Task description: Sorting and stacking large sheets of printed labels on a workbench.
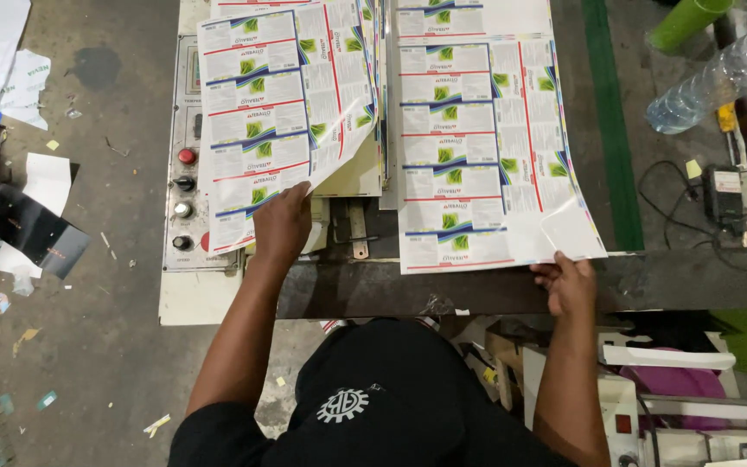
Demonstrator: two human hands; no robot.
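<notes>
We stand at the near edge of the dark metal workbench point(477, 290), our black shirt pressed close to it, with little room behind the bench lip. Our right hand point(568, 284) pinches the near right corner of the right-hand sheet of glossy printed labels point(477, 156), thumb on top and fingers curled under the edge where it overhangs the bench. Our left hand point(283, 227) lies palm down, fingers spread and not closed on anything, pressing the near edge of the left-hand stack of printed label sheets point(278, 112), whose top sheet curls upward along its right side. The two lots lie side by side, a narrow gap between them. Left of the stack, a pale control panel with round buttons point(183, 182) sits at the bench's left edge. Beyond the right edge lie a clear plastic bottle point(719, 73) and black cables. The grey concrete floor point(105, 329) on the left is littered with paper scraps.
</notes>
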